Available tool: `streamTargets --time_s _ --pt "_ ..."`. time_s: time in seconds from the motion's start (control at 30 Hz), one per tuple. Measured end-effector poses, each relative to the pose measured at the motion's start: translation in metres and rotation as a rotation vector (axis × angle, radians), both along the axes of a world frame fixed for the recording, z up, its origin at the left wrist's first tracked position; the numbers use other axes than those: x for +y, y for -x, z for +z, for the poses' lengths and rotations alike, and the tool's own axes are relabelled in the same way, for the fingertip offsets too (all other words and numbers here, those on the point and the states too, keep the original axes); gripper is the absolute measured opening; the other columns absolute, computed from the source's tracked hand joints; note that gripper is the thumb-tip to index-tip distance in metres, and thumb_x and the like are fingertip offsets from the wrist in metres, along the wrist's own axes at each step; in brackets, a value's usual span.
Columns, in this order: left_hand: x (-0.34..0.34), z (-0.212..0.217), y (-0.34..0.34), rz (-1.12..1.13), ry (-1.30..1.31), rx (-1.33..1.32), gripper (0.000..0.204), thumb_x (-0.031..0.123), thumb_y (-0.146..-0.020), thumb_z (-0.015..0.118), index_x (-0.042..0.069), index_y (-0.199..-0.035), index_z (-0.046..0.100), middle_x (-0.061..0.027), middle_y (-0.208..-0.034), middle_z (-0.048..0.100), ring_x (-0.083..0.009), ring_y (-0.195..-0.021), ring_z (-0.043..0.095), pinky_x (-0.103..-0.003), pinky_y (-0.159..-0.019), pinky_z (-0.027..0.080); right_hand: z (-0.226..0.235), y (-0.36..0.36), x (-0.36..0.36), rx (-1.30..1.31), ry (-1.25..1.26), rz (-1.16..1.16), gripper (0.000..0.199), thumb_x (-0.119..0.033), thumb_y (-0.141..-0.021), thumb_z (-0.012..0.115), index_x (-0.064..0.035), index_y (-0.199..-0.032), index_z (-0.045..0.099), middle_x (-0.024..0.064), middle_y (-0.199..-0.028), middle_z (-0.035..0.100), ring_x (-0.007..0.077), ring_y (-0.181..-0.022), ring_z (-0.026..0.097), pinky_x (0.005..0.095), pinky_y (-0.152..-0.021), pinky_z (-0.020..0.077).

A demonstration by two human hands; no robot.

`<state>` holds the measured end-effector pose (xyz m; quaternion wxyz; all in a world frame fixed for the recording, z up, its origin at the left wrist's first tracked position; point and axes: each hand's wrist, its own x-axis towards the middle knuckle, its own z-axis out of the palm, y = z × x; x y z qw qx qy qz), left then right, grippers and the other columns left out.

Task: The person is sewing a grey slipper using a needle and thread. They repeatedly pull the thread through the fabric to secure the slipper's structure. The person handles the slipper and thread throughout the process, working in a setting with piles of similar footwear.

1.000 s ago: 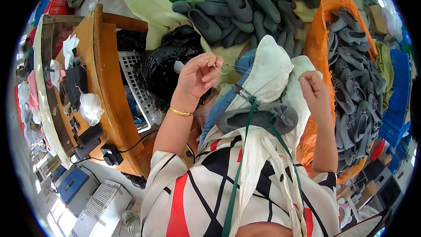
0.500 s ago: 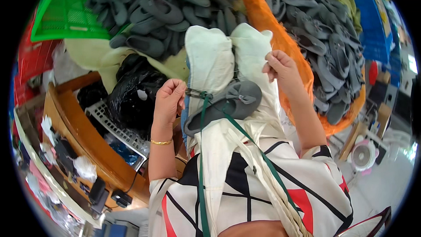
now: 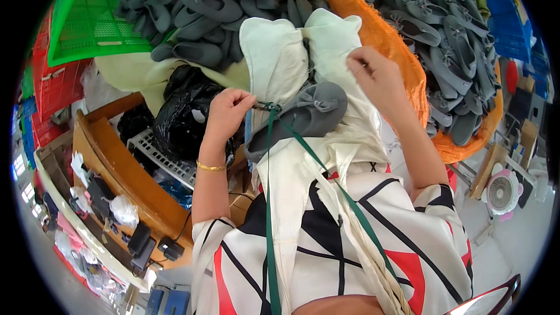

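Observation:
A grey flat shoe [image 3: 328, 107] with a small bow lies tilted across my lap, its toe to the right. Just beyond its heel end, my left hand [image 3: 231, 114] is closed, pinching small dark thread snips [image 3: 263, 105]. The snips hang from a green cord [image 3: 269, 181] that runs down over my front, and my fingers partly cover them. Raised to the right above the shoe, my right hand [image 3: 376, 76] has its fingertips drawn together, slightly blurred. What they pinch, if anything, is too small to make out. White padded cloth [image 3: 274, 52] covers my legs under the shoe.
Many grey shoes fill a green basket [image 3: 87, 29] at the far left and an orange sack [image 3: 402, 61] at the right. A black plastic bag [image 3: 181, 119] and a wooden drawer [image 3: 125, 169] sit at left. A small fan [image 3: 501, 191] stands at right.
The whole view has shifted, so my lap and hands sit higher in the picture. The snips show less beyond my left fingers. A thin thread seen between my hands earlier no longer shows clearly.

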<state>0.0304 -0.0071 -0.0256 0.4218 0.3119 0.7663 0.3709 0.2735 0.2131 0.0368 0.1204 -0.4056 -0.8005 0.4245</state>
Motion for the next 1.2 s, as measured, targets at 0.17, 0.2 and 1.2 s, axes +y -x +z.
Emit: streamTargets --time_s 0.17,0.2,1.2 --pt "0.007 0.010 0.000 0.068 0.004 -0.210 0.020 0.017 -0.088 0.070 -0.002 -0.082 0.068 0.0045 -0.066 0.057 -0.0036 -0.058 0.045 -0.023 -0.053 0.038 0.018 0.067 -0.062 -0.194 -0.207 0.679 0.039 -0.041 -0.091 0.060 -0.0047 -0.078 0.068 0.0141 -0.071 0.066 0.0320 -0.071 0.068 0.0417 -0.063 0.0528" --pt "0.007 0.009 0.000 0.074 -0.009 -0.220 0.020 0.016 -0.089 0.070 -0.002 -0.082 0.068 0.0049 -0.066 0.057 -0.0033 -0.059 0.045 -0.022 -0.053 0.038 0.015 0.079 -0.070 -0.265 -0.212 0.721 0.039 -0.041 -0.088 0.063 -0.0048 -0.077 0.068 0.0127 -0.070 0.067 0.0324 -0.073 0.068 0.0425 -0.065 0.0532" --pt "0.002 -0.004 0.001 0.147 0.055 -0.294 0.018 0.020 -0.091 0.068 0.004 -0.085 0.069 0.0073 -0.064 0.054 -0.0019 -0.053 0.040 -0.021 -0.048 0.032 -0.035 0.060 -0.062 0.414 1.472 0.044 0.015 -0.016 -0.096 0.062 -0.0075 -0.100 0.050 0.0066 -0.080 0.066 0.0107 -0.052 0.057 0.0229 -0.046 0.0434"
